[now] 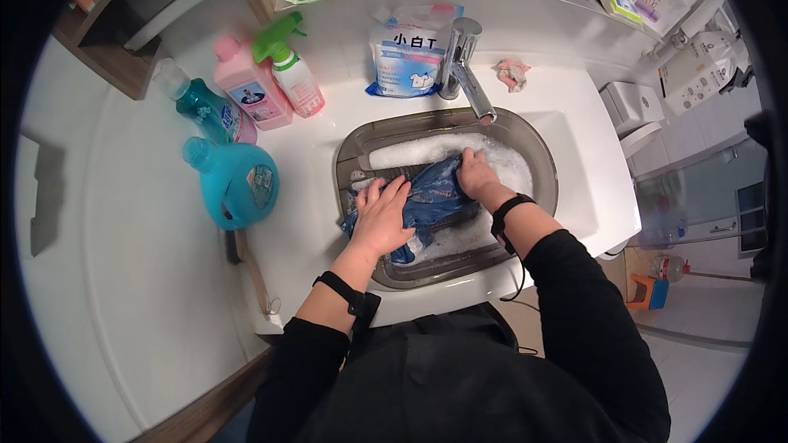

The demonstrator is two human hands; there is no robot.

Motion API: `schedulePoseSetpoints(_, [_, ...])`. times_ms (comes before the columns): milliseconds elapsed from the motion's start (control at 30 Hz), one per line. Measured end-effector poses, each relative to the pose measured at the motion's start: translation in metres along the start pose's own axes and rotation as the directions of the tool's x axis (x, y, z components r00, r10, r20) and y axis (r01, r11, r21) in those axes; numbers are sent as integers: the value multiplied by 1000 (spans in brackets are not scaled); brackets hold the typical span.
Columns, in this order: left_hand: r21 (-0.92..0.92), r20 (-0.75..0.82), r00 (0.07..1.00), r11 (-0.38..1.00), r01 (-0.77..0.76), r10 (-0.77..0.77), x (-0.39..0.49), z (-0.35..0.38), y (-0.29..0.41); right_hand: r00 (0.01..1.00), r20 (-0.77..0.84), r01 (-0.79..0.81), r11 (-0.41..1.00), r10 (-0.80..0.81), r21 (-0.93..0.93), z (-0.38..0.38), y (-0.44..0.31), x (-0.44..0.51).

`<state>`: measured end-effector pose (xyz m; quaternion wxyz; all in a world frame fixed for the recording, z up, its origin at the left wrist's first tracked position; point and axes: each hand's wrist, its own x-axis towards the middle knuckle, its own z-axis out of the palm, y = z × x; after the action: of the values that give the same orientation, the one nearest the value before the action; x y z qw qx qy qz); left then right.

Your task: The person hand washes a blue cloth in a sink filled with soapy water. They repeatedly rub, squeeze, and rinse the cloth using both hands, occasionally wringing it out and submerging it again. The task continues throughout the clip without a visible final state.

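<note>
A wet blue denim garment (434,197) lies over a ribbed washboard surface (397,173) inside a translucent grey plastic basin (545,154). My left hand (381,215) presses flat on the garment's left part, fingers spread. At its right end, my right hand (477,173) grips a bunched edge of the cloth, fingers curled. White suds (425,147) float along the basin's far side and around my right hand. Part of the garment is hidden beneath my left hand.
The basin rests in a white washbasin (578,184) under a chrome faucet (471,80). Left stand a blue detergent jug (237,181), a pink bottle (252,86), a green-topped spray bottle (295,80) and a brush (255,271). Behind are a detergent pouch (406,58) and a crumpled cloth (513,74).
</note>
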<state>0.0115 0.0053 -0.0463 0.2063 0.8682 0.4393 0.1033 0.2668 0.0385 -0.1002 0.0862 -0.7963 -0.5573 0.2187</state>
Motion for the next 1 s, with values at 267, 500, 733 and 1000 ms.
schedulePoseSetpoints(267, [-7, -13, 1000, 1000, 20, -20, -1, 6, -2, 874, 147, 442, 884, -463, 154, -2, -59, -87])
schedulePoseSetpoints(500, [-31, -22, 1000, 999, 20, -21, -2, 4, -1, 1000, 26, 15, 1000, -15, -12, -27, -35, -20])
schedulePoseSetpoints(733, [-35, -20, 999, 998, 46, -47, 1, 6, -3, 816, 162, 533, 830, -555, 162, 12, -50, -87])
schedulePoseSetpoints(1000, [-64, -38, 999, 997, 29, -32, 1, 4, -2, 981, 11, 192, 970, -196, 147, 2, -3, -39])
